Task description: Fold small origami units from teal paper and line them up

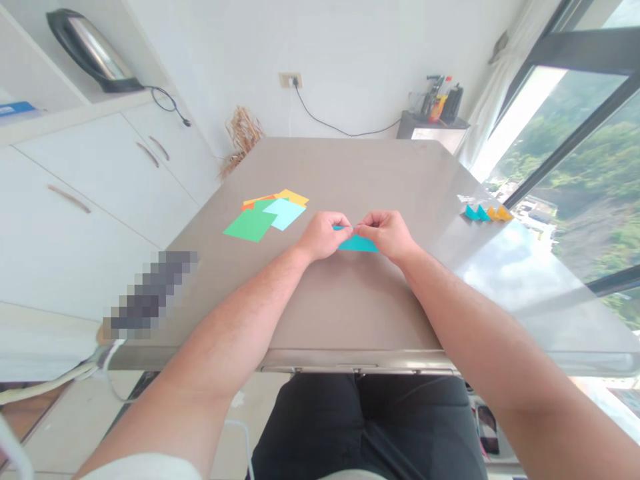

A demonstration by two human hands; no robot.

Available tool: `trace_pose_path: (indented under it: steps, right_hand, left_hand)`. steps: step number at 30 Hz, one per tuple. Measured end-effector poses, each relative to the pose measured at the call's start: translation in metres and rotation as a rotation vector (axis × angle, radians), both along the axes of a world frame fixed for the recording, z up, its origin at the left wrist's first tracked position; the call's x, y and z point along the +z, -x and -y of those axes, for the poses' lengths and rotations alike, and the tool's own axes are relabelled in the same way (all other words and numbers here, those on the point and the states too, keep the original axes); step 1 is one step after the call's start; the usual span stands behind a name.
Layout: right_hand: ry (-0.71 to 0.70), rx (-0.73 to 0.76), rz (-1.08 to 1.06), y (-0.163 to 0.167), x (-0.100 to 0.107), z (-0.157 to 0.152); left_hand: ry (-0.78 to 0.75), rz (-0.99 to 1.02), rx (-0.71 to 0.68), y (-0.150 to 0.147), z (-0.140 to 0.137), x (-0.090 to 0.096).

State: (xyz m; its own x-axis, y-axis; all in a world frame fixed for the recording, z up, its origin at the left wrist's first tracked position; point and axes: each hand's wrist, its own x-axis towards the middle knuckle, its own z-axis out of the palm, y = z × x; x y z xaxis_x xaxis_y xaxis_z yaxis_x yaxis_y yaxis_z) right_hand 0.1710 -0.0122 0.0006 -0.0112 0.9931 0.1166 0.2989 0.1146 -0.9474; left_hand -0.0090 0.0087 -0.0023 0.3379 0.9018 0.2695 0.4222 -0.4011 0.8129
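A sheet of blue paper (359, 244) lies on the table between my two hands, its near edge straight and its upper part covered by my fingers. My left hand (325, 235) pinches the paper's far edge from the left. From the right, my right hand (386, 233) pinches the same edge, and the fingertips of both hands nearly meet at its middle. The paper looks folded, though my fingers hide the crease. Both hands are closed.
Left of my hands lie loose sheets: green paper (250, 225), light blue paper (285, 213) and yellow paper (294, 197). Small folded blue pieces (477, 213) and orange pieces (500, 213) stand at the right. A blurred-out object (153, 293) sits at the table's left edge.
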Motion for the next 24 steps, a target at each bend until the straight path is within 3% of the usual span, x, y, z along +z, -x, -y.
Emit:
trace_pose_path:
  steps: [11, 17, 24]
  right_hand:
    - [0.022, -0.074, -0.041, -0.005, -0.007, -0.006]
    - [0.035, 0.001, -0.14, -0.016, -0.008, -0.012]
    - [-0.005, -0.086, -0.228, -0.019, -0.008, -0.013]
  left_hand:
    - [-0.019, -0.013, 0.037, 0.0, 0.002, 0.005]
    - [-0.023, -0.025, 0.109, 0.005, 0.0, 0.007]
    - [0.004, 0.026, 0.146, 0.007, -0.005, 0.002]
